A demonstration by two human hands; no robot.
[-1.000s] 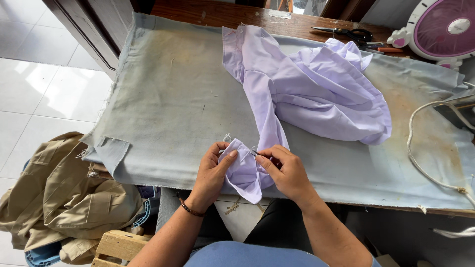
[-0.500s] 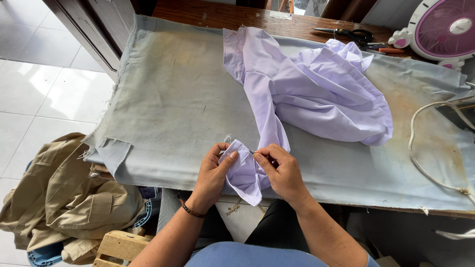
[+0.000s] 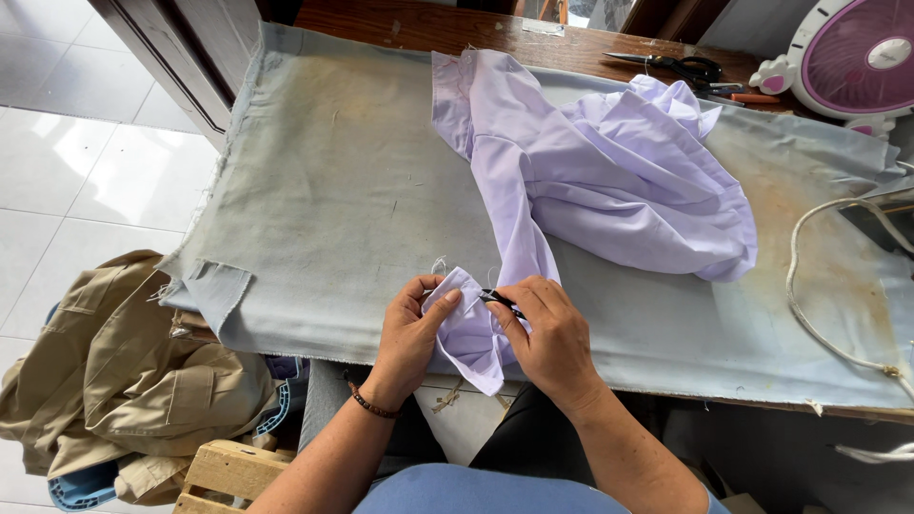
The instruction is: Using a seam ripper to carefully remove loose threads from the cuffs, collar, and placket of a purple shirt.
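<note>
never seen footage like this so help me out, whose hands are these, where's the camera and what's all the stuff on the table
There is no machine here. The camera sits on a person's head and looks down at their own two bare hands. The left hand pinches the end of a lilac garment, likely a sleeve. The right hand holds a small dark tool against it; its kind is too small to tell. The garment lies on a grey cloth covering a wooden table. Scissors and a pink fan sit at the far edge, a white cord on the right. Khaki clothes are piled on the left.
</note>
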